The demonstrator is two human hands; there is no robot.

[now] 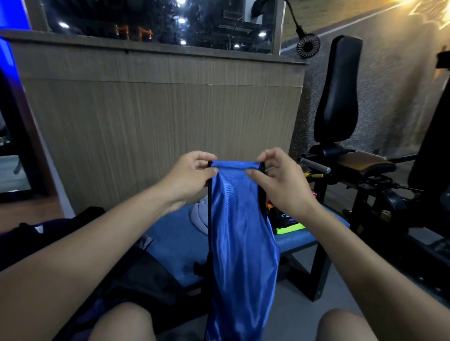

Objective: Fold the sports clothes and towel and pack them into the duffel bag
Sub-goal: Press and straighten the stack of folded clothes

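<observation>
Now the person holds a shiny blue garment (242, 234) up in the air with both hands, in front of a wooden wall panel (157, 112). The left hand (190, 174) pinches the top left corner of its folded upper edge between thumb and fingers, and the right hand (277, 177) pinches the top right corner in the same way. The garment has black trim along its sides and hangs straight down between the person's bare knees. Behind it stands a blue padded bench (180, 240). On the far part of this bench lies a grey cloth (199, 218), partly hidden by the garment, and to the right lies a dark item with neon colours (288, 221). A dark duffel bag (138, 277) rests at the near left, under the left forearm. On the right stands a black gym machine (338, 110), and a small clip fan (308, 44) hangs above it.
</observation>
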